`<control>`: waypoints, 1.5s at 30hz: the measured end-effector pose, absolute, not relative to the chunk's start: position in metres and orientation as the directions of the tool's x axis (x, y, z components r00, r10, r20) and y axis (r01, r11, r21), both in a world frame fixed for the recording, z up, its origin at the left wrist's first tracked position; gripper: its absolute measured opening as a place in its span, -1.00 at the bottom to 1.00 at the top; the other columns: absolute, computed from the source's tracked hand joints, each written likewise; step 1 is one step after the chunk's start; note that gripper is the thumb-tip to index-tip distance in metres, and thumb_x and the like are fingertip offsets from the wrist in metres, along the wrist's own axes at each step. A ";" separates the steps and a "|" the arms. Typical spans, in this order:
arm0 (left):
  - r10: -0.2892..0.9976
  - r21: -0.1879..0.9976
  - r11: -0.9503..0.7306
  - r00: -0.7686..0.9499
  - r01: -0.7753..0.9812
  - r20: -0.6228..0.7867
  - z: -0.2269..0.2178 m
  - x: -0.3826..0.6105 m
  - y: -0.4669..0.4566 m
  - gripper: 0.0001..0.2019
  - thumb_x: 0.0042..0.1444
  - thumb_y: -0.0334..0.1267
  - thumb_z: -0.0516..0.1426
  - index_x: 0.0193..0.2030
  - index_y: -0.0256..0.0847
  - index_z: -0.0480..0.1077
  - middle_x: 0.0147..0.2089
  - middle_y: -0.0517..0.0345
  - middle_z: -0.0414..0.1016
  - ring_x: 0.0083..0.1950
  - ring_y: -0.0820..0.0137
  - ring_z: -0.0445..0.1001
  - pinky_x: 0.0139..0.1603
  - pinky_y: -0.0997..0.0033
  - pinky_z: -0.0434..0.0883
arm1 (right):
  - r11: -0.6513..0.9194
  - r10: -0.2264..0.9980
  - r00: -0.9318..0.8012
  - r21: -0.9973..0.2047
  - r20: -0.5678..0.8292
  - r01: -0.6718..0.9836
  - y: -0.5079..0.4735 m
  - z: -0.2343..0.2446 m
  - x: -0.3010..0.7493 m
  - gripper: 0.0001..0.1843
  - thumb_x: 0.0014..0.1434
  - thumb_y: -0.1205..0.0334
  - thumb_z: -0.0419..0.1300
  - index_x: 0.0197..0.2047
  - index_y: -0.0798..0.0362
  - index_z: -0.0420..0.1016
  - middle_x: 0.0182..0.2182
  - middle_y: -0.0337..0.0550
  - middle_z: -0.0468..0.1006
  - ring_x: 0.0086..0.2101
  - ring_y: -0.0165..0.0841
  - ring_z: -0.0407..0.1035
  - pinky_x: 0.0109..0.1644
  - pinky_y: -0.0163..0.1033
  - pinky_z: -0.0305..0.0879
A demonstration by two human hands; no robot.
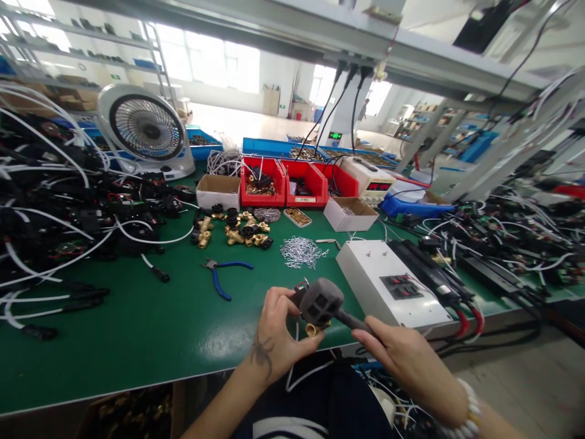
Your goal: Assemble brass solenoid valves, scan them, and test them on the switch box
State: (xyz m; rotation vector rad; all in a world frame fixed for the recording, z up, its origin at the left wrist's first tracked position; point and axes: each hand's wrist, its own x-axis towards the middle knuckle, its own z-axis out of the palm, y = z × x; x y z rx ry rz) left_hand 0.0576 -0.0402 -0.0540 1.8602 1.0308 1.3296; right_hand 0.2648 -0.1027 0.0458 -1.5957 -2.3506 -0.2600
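Note:
My right hand [397, 350] is closed round the handle of a dark grey mallet [322, 300]. The mallet's head hangs over the front of the bench, close above what my left hand [278, 332] grips. Between those left fingers is a black part with a brass fitting [311, 330] at its lower end; a white cable trails from it towards my lap. Most of this part is hidden behind the mallet head, and I cannot tell whether the two touch. Blue-handled cutting pliers [221, 277] lie to the left. Beyond my hands is a pile of bent wire clips [301, 252].
Brass fittings [235, 236] with black caps lie farther back, before red bins [264, 194] and small cardboard boxes [350, 221]. A white switch box [365, 274] stands right. Cabled black assemblies [91, 225] crowd the left, near a fan [148, 131]. A metal beam crosses overhead.

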 end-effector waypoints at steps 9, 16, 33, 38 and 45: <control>0.875 0.843 -0.482 0.184 0.238 0.449 -0.055 0.057 -0.040 -0.62 -0.21 -0.31 0.36 -0.37 -0.20 0.22 -0.07 0.01 0.29 -0.04 0.22 0.36 -0.09 0.19 0.42 | 0.360 0.853 -0.318 -0.025 0.415 0.933 -0.104 0.047 0.265 -0.44 0.41 -0.07 -0.21 -0.54 0.01 0.23 -0.76 -0.32 0.30 -0.76 -0.43 0.24 -0.66 -0.35 0.06; 0.870 0.835 -0.492 0.182 0.245 0.459 -0.054 0.058 -0.040 -0.62 -0.22 -0.31 0.37 -0.38 -0.19 0.22 -0.09 0.02 0.30 -0.05 0.22 0.37 -0.10 0.20 0.43 | 0.334 0.842 -0.261 -0.075 0.472 0.940 -0.106 0.050 0.266 -0.44 0.42 -0.06 -0.21 -0.55 0.01 0.19 -0.73 -0.31 0.31 -0.72 -0.45 0.27 -0.63 -0.38 0.10; 0.871 0.831 -0.490 0.195 0.263 0.451 -0.053 0.056 -0.041 -0.68 -0.16 -0.32 0.32 -0.38 -0.18 0.23 -0.10 0.04 0.32 -0.04 0.23 0.38 -0.10 0.19 0.46 | 0.243 0.963 -0.211 -0.198 0.168 0.950 -0.104 0.036 0.263 -0.40 0.38 -0.16 -0.20 -0.50 0.02 0.31 -0.68 -0.26 0.41 -0.65 -0.40 0.33 -0.57 -0.34 0.10; 0.865 0.823 -0.499 0.208 0.270 0.456 -0.053 0.057 -0.042 -0.69 -0.11 -0.30 0.30 -0.33 -0.18 0.23 -0.06 0.03 0.31 -0.02 0.21 0.39 -0.09 0.12 0.49 | -0.063 0.937 0.144 -0.254 0.317 0.965 -0.048 0.081 0.295 -0.58 0.34 -0.02 -0.05 -0.30 0.08 0.48 -0.58 -0.22 0.49 -0.58 -0.35 0.38 -0.54 -0.33 0.17; 0.903 0.878 -0.429 0.125 0.212 0.411 -0.059 0.059 -0.045 -0.60 -0.03 -0.20 0.26 -0.08 -0.14 0.21 0.03 0.01 0.30 0.01 0.24 0.44 -0.08 0.12 0.56 | -0.245 0.895 0.264 -0.100 0.359 0.964 0.053 0.086 0.330 -0.67 0.39 0.24 -0.05 -0.08 0.26 0.47 -0.22 -0.09 0.52 -0.27 -0.36 0.47 -0.20 -0.25 0.34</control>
